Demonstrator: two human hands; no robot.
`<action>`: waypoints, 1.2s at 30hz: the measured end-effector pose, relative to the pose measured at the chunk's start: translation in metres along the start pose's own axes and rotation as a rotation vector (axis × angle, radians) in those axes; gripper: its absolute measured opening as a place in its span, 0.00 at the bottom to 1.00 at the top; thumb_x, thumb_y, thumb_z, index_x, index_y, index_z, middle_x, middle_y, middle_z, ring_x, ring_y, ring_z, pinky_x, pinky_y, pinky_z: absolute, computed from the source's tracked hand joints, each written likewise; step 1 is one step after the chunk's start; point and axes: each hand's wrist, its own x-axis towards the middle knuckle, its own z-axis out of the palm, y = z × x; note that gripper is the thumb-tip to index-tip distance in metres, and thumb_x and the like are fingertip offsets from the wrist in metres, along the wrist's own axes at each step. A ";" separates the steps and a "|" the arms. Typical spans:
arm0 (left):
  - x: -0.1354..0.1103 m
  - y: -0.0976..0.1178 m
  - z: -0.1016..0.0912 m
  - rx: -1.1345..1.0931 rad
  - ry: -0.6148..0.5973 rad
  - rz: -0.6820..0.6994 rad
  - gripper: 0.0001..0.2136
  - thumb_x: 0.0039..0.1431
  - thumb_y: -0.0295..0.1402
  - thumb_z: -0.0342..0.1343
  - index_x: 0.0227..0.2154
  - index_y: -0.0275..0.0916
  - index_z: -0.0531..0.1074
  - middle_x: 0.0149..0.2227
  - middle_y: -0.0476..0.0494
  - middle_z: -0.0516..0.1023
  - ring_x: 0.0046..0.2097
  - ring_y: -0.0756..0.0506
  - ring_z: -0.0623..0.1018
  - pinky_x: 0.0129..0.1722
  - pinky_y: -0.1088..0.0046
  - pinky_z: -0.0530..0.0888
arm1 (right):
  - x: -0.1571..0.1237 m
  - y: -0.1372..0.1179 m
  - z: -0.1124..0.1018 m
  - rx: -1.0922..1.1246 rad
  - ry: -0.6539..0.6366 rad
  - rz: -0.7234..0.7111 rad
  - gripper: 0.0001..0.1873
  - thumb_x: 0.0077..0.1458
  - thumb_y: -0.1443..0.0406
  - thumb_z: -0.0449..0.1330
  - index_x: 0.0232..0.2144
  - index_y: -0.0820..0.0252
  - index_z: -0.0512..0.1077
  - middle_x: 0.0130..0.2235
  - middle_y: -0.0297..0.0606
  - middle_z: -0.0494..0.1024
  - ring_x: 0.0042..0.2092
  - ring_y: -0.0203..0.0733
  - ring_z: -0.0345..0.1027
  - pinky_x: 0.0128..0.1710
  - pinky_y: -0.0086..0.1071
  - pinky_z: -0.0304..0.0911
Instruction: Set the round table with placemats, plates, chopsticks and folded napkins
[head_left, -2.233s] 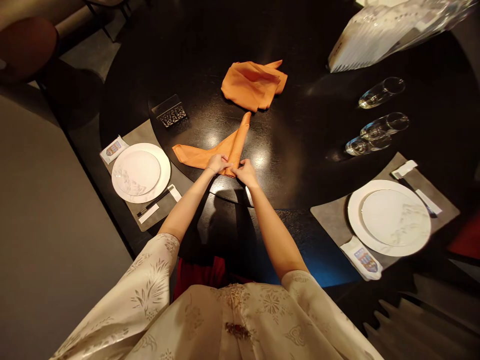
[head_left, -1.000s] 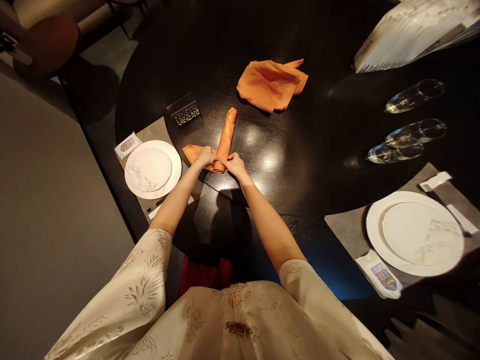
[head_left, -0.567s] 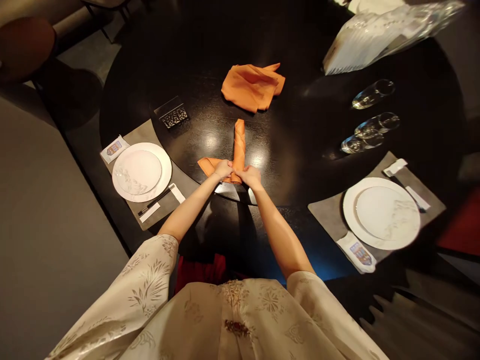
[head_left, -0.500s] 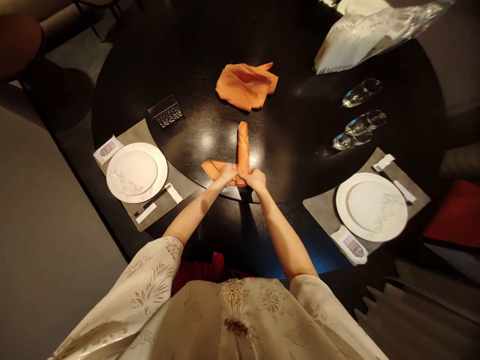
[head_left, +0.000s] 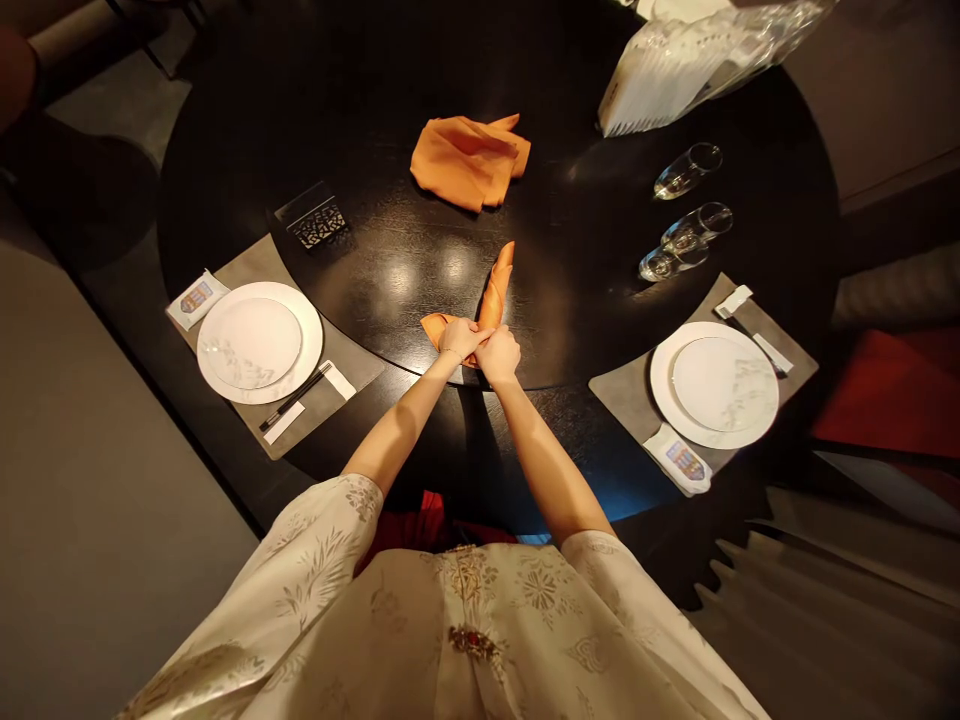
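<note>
An orange napkin (head_left: 496,290), rolled into a narrow tube, lies on the dark round table (head_left: 585,230) and points away from me, tilted to the right. My left hand (head_left: 459,337) and my right hand (head_left: 499,354) are pressed together at its near end, fingers closed on the cloth. A small unrolled flap sticks out to the left of my left hand. A second orange napkin (head_left: 466,160), loosely folded, lies farther back on the raised central turntable.
White plates on grey mats sit at left (head_left: 259,342) and right (head_left: 715,383), each with a wrapped wipe and chopsticks. Three glasses (head_left: 684,225) lie on their sides at right. A black fretwork holder (head_left: 312,217) and a plastic-wrapped stack (head_left: 690,60) stand farther back.
The wide flap at the left has been rolled in, leaving only a small tail. The rolled tube has swung from leaning left to leaning right, and my hands have closed together.
</note>
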 end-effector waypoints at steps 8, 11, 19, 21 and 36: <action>0.013 -0.015 -0.020 0.137 -0.057 -0.003 0.12 0.43 0.37 0.64 0.30 0.36 0.72 0.32 0.45 0.75 0.38 0.44 0.73 0.37 0.72 0.67 | 0.007 0.013 -0.006 0.203 -0.174 -0.092 0.23 0.46 0.54 0.61 0.39 0.60 0.60 0.40 0.44 0.72 0.44 0.46 0.68 0.42 0.34 0.62; 0.013 -0.025 -0.035 0.282 0.080 0.055 0.26 0.40 0.42 0.66 0.43 0.38 0.70 0.47 0.38 0.70 0.49 0.39 0.69 0.45 0.67 0.67 | 0.007 0.006 -0.002 0.226 -0.203 -0.013 0.26 0.46 0.53 0.61 0.42 0.60 0.57 0.41 0.43 0.72 0.42 0.46 0.69 0.40 0.34 0.62; 0.011 -0.050 -0.066 0.312 0.016 0.132 0.09 0.59 0.34 0.48 0.31 0.37 0.71 0.36 0.41 0.73 0.41 0.44 0.71 0.42 0.71 0.66 | -0.001 -0.035 0.012 0.055 -0.124 -0.096 0.27 0.47 0.60 0.61 0.46 0.61 0.55 0.47 0.48 0.64 0.44 0.49 0.69 0.42 0.38 0.63; 0.013 -0.045 -0.059 0.163 -0.017 0.196 0.10 0.59 0.33 0.47 0.27 0.37 0.70 0.28 0.47 0.72 0.34 0.48 0.71 0.38 0.74 0.67 | -0.001 -0.039 0.014 0.026 -0.121 -0.096 0.25 0.48 0.60 0.59 0.47 0.62 0.56 0.47 0.49 0.65 0.44 0.49 0.69 0.42 0.38 0.63; 0.025 -0.009 -0.029 -0.130 -0.179 0.249 0.13 0.50 0.21 0.51 0.40 0.36 0.71 0.25 0.51 0.72 0.27 0.53 0.73 0.36 0.77 0.72 | 0.052 0.024 -0.014 0.194 -0.273 -0.467 0.12 0.52 0.65 0.51 0.39 0.61 0.69 0.33 0.35 0.74 0.34 0.37 0.65 0.37 0.27 0.58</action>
